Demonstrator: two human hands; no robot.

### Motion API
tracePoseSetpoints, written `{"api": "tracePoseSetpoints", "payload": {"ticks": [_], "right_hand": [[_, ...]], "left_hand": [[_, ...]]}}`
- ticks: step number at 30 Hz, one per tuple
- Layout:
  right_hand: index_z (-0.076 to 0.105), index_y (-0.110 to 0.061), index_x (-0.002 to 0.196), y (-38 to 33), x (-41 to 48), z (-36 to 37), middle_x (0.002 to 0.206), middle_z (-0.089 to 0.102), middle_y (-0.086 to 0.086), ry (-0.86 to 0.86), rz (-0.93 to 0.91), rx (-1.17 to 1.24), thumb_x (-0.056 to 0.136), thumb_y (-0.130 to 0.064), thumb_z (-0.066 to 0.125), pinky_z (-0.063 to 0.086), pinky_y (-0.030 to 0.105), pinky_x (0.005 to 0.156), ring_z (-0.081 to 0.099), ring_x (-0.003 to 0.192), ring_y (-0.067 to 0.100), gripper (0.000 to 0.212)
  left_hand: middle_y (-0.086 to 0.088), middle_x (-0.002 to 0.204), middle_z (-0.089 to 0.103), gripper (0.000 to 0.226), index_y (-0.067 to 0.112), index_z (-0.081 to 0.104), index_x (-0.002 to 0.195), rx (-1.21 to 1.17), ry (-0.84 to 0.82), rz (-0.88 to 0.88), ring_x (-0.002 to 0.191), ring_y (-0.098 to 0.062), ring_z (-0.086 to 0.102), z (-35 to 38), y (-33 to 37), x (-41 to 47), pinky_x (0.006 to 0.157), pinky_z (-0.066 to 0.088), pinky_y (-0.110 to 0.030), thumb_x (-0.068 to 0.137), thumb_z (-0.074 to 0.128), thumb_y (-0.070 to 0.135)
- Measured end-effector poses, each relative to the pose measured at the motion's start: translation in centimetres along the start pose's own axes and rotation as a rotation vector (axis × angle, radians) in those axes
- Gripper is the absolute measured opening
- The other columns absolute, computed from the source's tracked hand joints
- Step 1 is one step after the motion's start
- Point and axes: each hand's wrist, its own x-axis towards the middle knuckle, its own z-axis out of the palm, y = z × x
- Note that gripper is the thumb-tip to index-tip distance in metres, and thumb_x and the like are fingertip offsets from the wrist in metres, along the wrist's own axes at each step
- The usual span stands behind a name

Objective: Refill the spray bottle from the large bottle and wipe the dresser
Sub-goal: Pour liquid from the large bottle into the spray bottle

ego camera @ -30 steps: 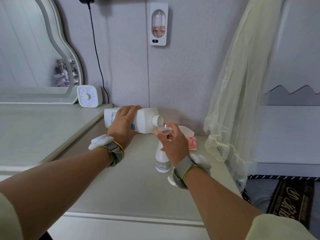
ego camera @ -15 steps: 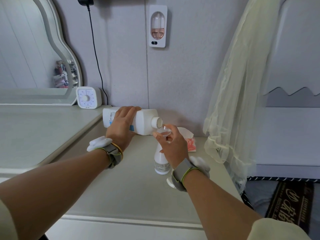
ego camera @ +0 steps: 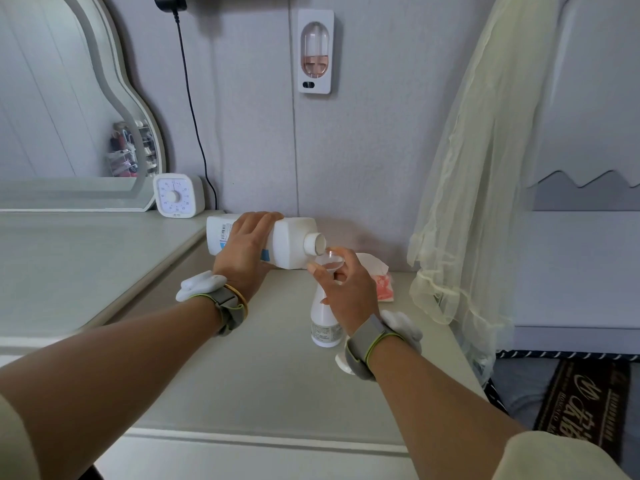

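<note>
The large bottle [ego camera: 287, 242] lies almost level in the air above the dresser [ego camera: 242, 375], its long axis running left to right with the open round mouth pointing right and a touch downward, right at the rim of a small clear funnel [ego camera: 330, 262]. It is smooth, opaque white plastic, squarish in the shoulder, with a label showing a barcode and a blue patch. The left hand [ego camera: 244, 251] is wrapped over its middle from the near side, fingers curled across the top. The spray bottle [ego camera: 323, 323] stands upright on the dresser top, long axis vertical, a slim white cone-shouldered body with a printed label near its base; its head is off and the funnel sits above its neck. The right hand [ego camera: 346, 289] closes round the funnel and the bottle's neck, thumb and fingers pinching just under the funnel bowl. The two hands are near each other but not touching. Both wrists carry grey straps with white housings. The dresser surface is pale, matte and faintly grained. Behind the right hand lies a tissue pack [ego camera: 377, 282], white paper sticking up from pink wrapping. Sheer yellowish netting [ego camera: 467, 202] hangs at the right
</note>
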Motion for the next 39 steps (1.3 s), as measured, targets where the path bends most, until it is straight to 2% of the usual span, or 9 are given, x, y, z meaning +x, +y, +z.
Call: {"api": "tracePoseSetpoints", "payload": {"ticks": [20, 39], "right_hand": [[0.057, -0.027, 0.117, -0.10, -0.04, -0.11, 0.092, 0.071, -0.002, -0.004, -0.008, -0.010, 0.079, -0.045, 0.071, 0.059, 0.047, 0.073, 0.068, 0.086, 0.016, 0.044], [0.058, -0.027, 0.116, -0.28, -0.07, -0.15, 0.090, 0.071, -0.001, 0.002, -0.005, 0.003, 0.079, -0.044, 0.072, 0.059, 0.047, 0.073, 0.067, 0.086, 0.017, 0.043]], "left_hand": [[0.005, 0.129, 0.049, 0.074, 0.027, 0.045, 0.130, 0.003, -0.009, -0.019, 0.124, -0.019, 0.040, -0.04, 0.12, -0.11, 0.088, 0.047, -0.044, 0.067, 0.082, 0.020], [0.001, 0.130, 0.049, 0.078, 0.021, 0.046, 0.132, 0.045, -0.015, 0.018, 0.126, -0.022, 0.040, -0.46, 0.30, 0.26, 0.094, 0.043, -0.045, 0.065, 0.084, 0.017]]}}
